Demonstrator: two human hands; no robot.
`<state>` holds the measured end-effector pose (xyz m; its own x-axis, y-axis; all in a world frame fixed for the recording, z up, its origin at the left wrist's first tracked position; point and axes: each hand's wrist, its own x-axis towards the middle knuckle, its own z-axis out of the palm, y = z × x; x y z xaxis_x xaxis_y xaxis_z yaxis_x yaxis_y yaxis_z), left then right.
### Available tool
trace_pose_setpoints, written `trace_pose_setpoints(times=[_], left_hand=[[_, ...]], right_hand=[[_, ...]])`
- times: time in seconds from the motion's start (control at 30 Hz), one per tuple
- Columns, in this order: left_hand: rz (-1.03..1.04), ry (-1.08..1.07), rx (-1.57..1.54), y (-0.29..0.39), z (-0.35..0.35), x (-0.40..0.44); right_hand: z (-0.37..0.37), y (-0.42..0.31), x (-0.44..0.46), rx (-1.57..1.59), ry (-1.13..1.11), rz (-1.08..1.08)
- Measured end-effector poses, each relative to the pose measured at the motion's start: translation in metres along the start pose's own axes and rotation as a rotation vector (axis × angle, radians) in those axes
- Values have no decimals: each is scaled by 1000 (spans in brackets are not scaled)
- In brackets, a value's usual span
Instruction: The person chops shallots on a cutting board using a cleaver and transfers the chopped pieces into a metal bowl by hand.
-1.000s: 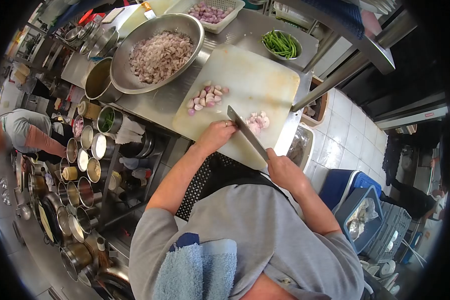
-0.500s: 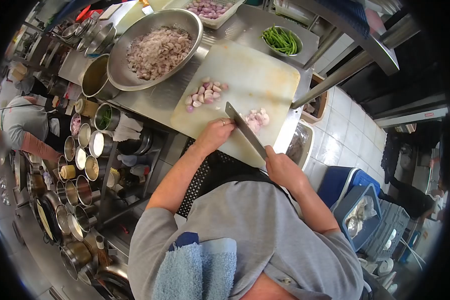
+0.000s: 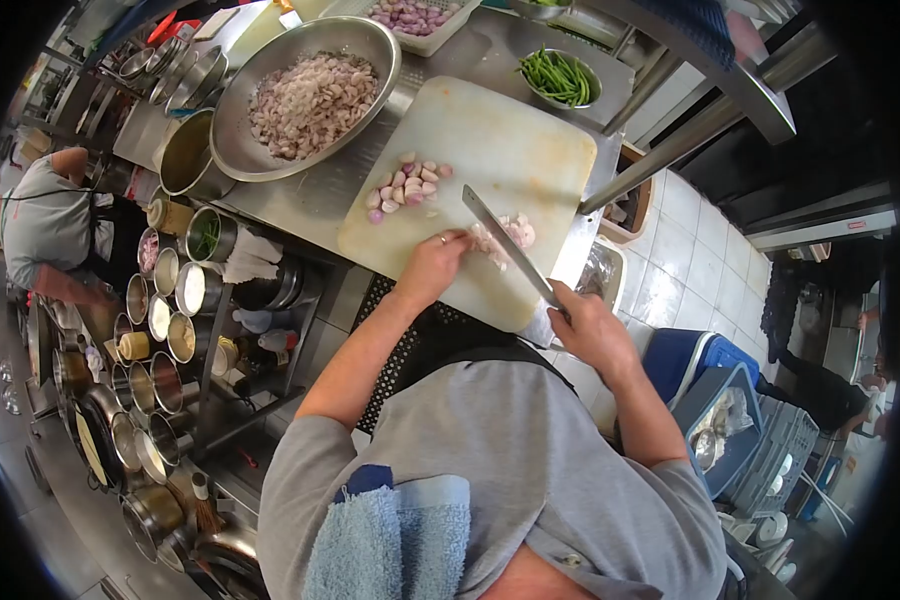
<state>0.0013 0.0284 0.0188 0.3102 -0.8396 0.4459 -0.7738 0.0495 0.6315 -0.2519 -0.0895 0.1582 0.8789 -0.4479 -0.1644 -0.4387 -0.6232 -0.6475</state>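
Observation:
A cleaver-like kitchen knife (image 3: 506, 238) is in my right hand (image 3: 592, 322), its fingers wrapped round the handle. The blade slants up and left over the cutting board (image 3: 510, 130). My left hand (image 3: 435, 265), a ring on one finger, rests at the board's near edge with its fingers closed on a shallot (image 3: 480, 240) left of the blade. Its fingertips partly hide the shallot. Sliced shallots (image 3: 519, 230) lie right of the blade. Whole peeled shallots (image 3: 407, 187) are heaped on the board's left side.
Behind the board stand a large steel bowl (image 3: 388, 95) of sliced shallots, a white basket (image 3: 432, 42) of whole shallots and a bowl (image 3: 576, 103) of green chillies. Steel pots fill the left counter, where another person (image 3: 55, 225) bends. A metal post (image 3: 660, 160) rises at right.
The knife has moved slightly up and right, away from my left fingertips, and shallot pieces now show left of the blade. The co-worker at left has shifted.

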Motion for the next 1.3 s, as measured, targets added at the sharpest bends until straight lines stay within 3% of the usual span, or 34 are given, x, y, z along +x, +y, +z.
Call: trace_pose_setpoints(times=[0.03, 0.13, 0.2, 0.27, 0.37, 0.47, 0.77, 0.87, 1.0, 1.07, 1.3], left_hand=[[-54, 37, -22, 1, -2, 0], [-480, 199, -294, 4, -49, 3], [-425, 154, -138, 30, -87, 25], [-195, -66, -102, 49, -91, 41], [28, -388, 6, 95, -52, 54], [68, -473, 253, 96, -10, 40], [-38, -419, 231, 18, 3, 15], [-9, -425, 209, 18, -1, 15], [-145, -289, 49, 19, 11, 10], [-254, -221, 34, 29, 16, 10], [-204, -111, 240, 61, 37, 9]], right_hand=[[-2, 10, -4, 12, 13, -18], [-16, 26, -11, -237, 33, -169], [-23, 33, -13, -403, 2, -234], [-29, 39, -7, -521, -44, -311], [-29, 40, 7, -573, -92, -362], [-33, 37, 14, -611, -91, -395], [-67, 48, -37, -623, -48, -189], [-78, 50, -56, -419, -1, -48], [-42, 74, -38, -99, 154, 81], [-12, 86, -19, -29, 228, 101], [35, 66, -8, -67, 198, -57]])
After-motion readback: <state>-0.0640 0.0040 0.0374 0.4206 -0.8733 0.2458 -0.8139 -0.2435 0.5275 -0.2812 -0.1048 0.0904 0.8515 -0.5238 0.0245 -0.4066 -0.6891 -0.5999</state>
